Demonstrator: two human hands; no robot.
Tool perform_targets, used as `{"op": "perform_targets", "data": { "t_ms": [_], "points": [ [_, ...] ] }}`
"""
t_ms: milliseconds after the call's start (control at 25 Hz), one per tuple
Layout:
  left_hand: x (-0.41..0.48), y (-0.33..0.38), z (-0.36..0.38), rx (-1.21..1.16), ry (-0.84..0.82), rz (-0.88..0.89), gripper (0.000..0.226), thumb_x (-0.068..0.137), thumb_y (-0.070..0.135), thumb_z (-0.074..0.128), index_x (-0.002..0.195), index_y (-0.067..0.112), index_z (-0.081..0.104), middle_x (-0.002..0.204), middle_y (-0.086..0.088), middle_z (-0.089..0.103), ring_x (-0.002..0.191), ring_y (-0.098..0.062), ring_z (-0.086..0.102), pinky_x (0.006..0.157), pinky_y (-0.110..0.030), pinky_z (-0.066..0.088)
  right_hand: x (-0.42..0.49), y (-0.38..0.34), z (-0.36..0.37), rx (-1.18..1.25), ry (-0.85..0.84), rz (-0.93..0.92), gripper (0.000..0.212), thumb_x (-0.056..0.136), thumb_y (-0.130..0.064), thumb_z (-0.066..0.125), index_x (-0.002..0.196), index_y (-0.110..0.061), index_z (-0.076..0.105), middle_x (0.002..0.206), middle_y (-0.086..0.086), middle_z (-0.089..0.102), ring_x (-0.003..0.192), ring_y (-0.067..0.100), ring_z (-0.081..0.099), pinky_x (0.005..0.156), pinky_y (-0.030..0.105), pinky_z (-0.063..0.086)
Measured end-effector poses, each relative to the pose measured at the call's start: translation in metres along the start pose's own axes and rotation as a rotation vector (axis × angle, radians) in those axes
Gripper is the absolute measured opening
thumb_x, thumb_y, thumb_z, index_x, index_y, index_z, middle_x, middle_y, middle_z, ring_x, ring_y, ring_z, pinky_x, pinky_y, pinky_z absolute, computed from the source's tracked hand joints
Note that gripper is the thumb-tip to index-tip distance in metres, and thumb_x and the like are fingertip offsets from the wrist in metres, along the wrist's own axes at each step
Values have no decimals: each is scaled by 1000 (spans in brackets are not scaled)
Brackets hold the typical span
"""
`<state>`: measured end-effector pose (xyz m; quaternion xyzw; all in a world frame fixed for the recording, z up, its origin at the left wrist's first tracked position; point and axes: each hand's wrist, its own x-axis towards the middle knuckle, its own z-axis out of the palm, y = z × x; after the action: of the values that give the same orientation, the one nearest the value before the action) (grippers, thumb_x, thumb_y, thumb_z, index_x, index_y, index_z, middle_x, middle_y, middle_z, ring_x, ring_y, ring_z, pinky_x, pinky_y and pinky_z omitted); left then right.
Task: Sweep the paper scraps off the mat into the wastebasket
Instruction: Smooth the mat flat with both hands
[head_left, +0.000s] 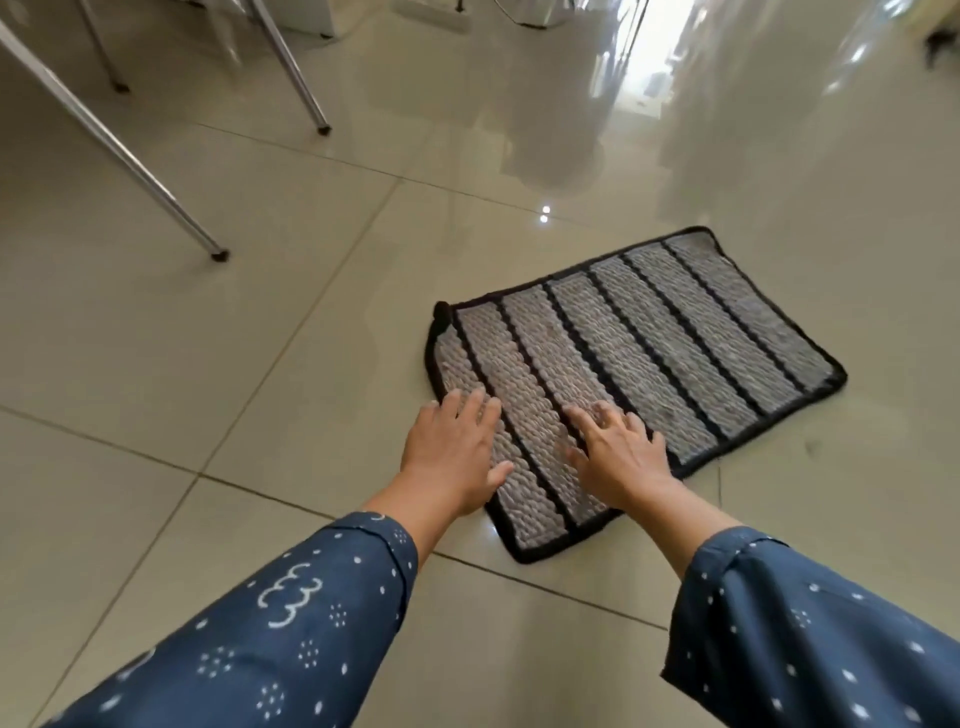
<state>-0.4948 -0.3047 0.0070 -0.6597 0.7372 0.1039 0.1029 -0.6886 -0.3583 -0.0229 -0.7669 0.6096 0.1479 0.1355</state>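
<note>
Mat (644, 364), grey with black stripes, flat on tile floor (208, 338), far-left corner rumpled. Left hand (452, 457) and right hand (613, 457) both flat, fingers spread, pressing near end, holding nothing. No paper scraps or wastebasket visible. Risk: mat slides on glossy tile, or sweeping blind scatters scraps onto floor.

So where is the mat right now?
In the head view the mat lies flat on the tiled floor, right of centre, with the left hand and right hand spread on its near end.
</note>
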Motion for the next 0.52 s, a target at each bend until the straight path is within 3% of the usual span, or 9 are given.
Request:
{"op": "perform_targets", "data": {
  "t_ms": [240, 400, 520],
  "points": [
    [18, 4, 35, -27, -51, -15, 65, 98, 42, 30, 154, 15, 11, 162, -9, 14, 144, -29, 20, 114, -43, 27, 8, -35, 24, -10, 80, -15, 54, 100, -50, 26, 151, -42, 12, 160, 4, 20, 132, 39, 29, 101, 50, 37],
    [18, -35, 45, -25, -99, -224, 75, 95, 58, 21, 155, 16, 6, 163, -14, 7, 147, -37, 13, 116, -47, 19, 31, -68, 20, 119, 170, -210, 47, 100, -42, 32, 146, -41, 24, 149, 1, 37, 124, 33, 38, 95, 49, 38],
    [21, -67, 45, 55, -107, -257, 81, 91, 66, 20, 156, 20, 2, 164, -11, 5, 148, -35, 10, 117, -49, 19, 50, -43, 16, 134, 143, -13, 53, 99, -47, 32, 150, -38, 17, 158, 7, 22, 140, 33, 23, 108, 52, 28]
  ]
}}
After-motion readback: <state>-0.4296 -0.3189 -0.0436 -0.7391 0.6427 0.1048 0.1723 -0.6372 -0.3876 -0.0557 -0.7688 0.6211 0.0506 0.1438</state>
